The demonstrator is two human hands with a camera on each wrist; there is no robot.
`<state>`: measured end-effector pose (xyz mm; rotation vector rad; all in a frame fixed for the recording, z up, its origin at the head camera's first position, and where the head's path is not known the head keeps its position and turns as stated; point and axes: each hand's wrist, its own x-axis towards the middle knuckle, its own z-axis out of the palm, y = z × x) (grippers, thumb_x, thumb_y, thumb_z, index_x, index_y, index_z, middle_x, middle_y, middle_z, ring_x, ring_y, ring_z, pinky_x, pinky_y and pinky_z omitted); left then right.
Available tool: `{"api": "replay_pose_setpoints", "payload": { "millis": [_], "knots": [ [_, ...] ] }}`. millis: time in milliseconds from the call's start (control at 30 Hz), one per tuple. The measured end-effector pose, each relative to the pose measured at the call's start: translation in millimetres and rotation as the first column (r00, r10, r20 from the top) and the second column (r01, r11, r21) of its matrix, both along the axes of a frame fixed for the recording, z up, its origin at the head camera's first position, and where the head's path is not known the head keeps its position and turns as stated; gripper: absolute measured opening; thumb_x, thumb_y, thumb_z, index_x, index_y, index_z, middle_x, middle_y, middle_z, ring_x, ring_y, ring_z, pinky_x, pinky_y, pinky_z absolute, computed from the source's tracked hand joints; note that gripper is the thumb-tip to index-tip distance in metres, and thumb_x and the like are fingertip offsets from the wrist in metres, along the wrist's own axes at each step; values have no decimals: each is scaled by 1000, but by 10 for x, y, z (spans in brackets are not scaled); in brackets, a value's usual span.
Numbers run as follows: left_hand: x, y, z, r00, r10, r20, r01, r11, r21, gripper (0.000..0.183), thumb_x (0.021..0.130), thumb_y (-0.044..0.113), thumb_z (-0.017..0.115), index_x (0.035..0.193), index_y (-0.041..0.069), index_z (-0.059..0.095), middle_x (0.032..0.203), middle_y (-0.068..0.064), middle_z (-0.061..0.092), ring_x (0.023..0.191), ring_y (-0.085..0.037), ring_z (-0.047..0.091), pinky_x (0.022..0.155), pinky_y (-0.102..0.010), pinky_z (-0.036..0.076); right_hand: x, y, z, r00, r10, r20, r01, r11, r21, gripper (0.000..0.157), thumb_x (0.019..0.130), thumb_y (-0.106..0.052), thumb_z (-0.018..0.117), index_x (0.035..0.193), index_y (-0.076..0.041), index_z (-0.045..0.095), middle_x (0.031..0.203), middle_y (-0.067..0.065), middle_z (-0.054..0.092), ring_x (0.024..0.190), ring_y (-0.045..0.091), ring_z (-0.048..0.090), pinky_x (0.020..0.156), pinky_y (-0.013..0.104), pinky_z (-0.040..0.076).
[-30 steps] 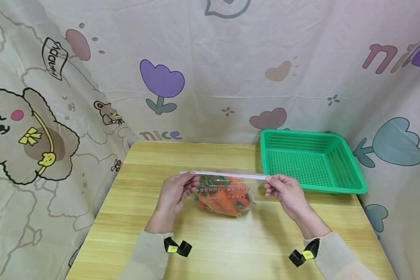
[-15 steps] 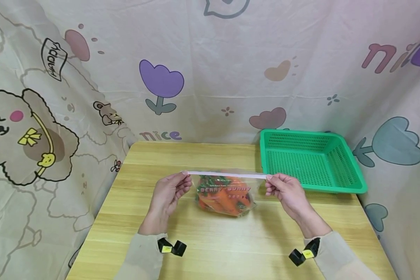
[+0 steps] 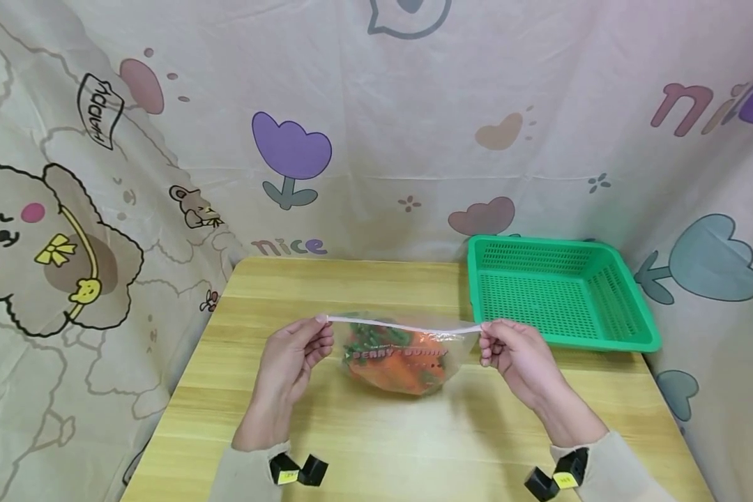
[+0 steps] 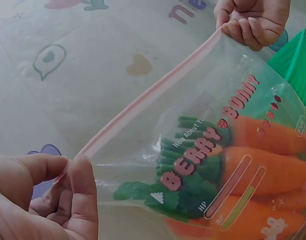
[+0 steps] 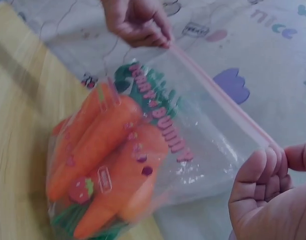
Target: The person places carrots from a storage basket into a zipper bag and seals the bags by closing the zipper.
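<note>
A clear zip bag [image 3: 414,352] printed "BERRY BUNNY" is stretched between both hands. Its pink-white zip strip [image 4: 153,95] runs taut along the top. Several orange carrots [image 5: 100,145] with green tops fill the lower part of the bag. My left hand [image 3: 291,355] pinches the left end of the strip between thumb and fingers. At the opposite end, my right hand [image 3: 517,355] pinches the strip's corner, as the right wrist view shows up close. The bag hangs over the table in front of me.
A green perforated basket [image 3: 565,293] stands at the table's back right, just beyond the right hand. The wooden table [image 3: 376,446] meets a patterned cloth backdrop [image 3: 389,139] at the back and sides.
My left hand has slid leftward along the strip to its left end. The right hand has barely moved, and the bag has shifted a little between them.
</note>
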<state>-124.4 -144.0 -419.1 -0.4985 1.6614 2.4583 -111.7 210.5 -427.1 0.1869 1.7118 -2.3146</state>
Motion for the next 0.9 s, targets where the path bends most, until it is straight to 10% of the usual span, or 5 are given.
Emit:
{"api": "replay_pose_setpoints", "payload": {
  "millis": [267,533,700,800,900],
  "knots": [
    [-293,21,-109,998,43,54,-45,999,22,13,102,14,68,106,2,70,88,-3,73,77,-11,69,75,-22,60,-368,-148,21,987,-90,135,108,985,-132,16,109,-16,56,98,-9,65,86,-1,64,77,11,58,73,23,53],
    [-861,83,-376,991,91,98,-90,996,-18,34,104,18,66,129,-5,64,103,-9,73,84,-11,72,85,-24,61,-1044,-326,-153,956,-201,213,217,975,-53,12,109,-16,53,111,-5,58,87,-2,64,80,11,60,80,25,57],
    [-985,123,-472,997,57,44,-50,988,-149,30,105,16,64,125,-5,66,105,-13,73,88,-16,72,86,-27,62,-1188,-407,-261,952,-261,160,261,965,18,15,109,-11,51,114,1,59,91,4,66,80,12,64,85,28,61],
    [-931,218,-529,997,-13,-74,-23,883,-468,28,103,18,64,123,0,70,108,-13,74,96,-24,72,88,-35,61,-1136,-451,-344,965,-261,35,250,948,195,24,108,-10,52,121,8,61,104,14,69,89,18,69,90,31,61],
    [-831,360,-636,963,-185,-194,-46,599,-799,29,101,20,68,126,5,72,116,-13,74,108,-31,70,95,-44,58,-1022,-519,-484,979,-161,-126,203,844,496,31,106,-14,55,128,6,64,117,21,72,100,27,72,91,38,60]
  ]
}}
